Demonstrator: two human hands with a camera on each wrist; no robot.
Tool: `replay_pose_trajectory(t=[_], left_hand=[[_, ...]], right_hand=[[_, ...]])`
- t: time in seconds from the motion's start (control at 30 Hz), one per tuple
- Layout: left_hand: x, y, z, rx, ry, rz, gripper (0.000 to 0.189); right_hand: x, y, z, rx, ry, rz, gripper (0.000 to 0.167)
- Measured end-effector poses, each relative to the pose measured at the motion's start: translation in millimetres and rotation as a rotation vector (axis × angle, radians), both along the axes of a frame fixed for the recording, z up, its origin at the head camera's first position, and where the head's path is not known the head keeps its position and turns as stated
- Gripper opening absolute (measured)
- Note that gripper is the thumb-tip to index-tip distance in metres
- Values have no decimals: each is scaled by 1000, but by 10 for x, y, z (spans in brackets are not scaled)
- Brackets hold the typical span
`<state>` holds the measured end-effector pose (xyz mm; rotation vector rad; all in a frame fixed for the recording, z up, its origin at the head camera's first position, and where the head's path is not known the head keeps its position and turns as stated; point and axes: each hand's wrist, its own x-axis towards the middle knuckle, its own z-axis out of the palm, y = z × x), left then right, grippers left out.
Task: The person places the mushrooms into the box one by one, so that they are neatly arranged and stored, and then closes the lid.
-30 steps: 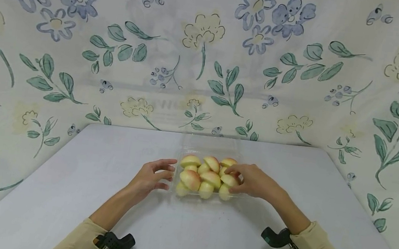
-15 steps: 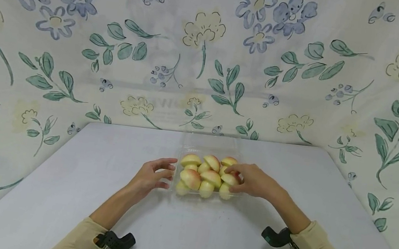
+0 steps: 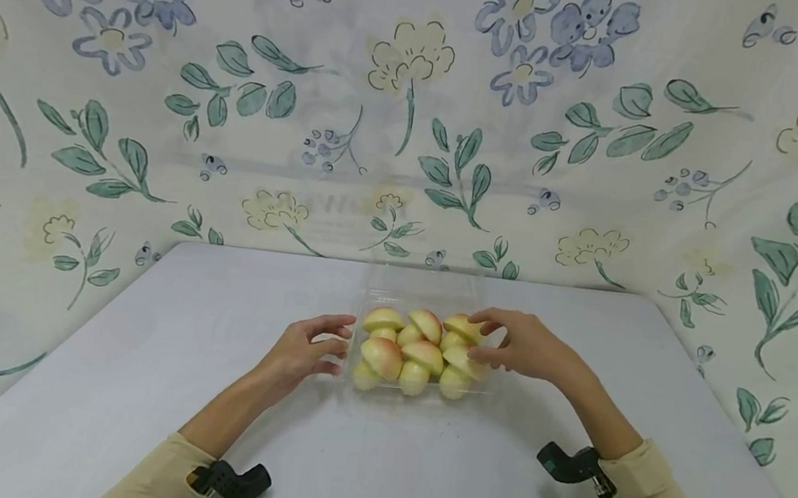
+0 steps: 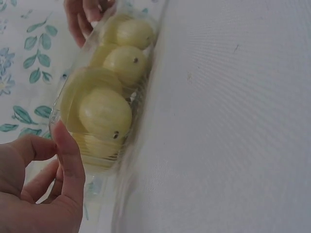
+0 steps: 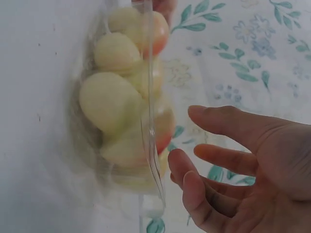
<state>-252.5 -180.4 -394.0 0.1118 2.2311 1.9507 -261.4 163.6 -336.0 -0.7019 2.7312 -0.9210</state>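
A clear plastic clamshell box (image 3: 392, 385) with its lid (image 3: 424, 286) folded back holds several pale yellow fruits (image 3: 423, 356) with red blush, small and peach-like. My left hand (image 3: 298, 352) is at the box's left end, fingers loosely bent, fingertips right at the wall. In the left wrist view the thumb (image 4: 70, 160) overlaps the rim. My right hand (image 3: 526, 346) is at the right end, its fingertips overlapping the rightmost fruits in the head view. From the right wrist view its fingers (image 5: 194, 194) are loosely bent and apart from the wall, with nothing between them.
The box stands on a white table (image 3: 371, 464), toward its back edge. Behind hangs a floral cloth (image 3: 357, 109). Black wrist cameras (image 3: 240, 482) sit on both sleeved forearms.
My right hand has moved up and to the right, away from the right front fruit, its fingers spreading. The left hand and the box stay nearly still.
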Motion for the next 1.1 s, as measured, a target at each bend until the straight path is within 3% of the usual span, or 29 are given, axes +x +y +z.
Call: replay_pose_trajectory(t=[0.2, 0.4, 0.87, 1.1], left_hand=[[-3, 8, -1, 2, 4, 0, 48], [-2, 0, -6, 2, -2, -6, 47], [-31, 1, 0, 15, 5, -35, 47], [-18, -11, -24, 16, -2, -28, 47]], right_hand=[[-158, 167, -51, -26, 42, -54, 51], [-297, 268, -192, -55, 22, -121, 49], [-425, 334, -407, -106, -56, -121, 39], [-611, 324, -513, -167, -112, -137, 39]])
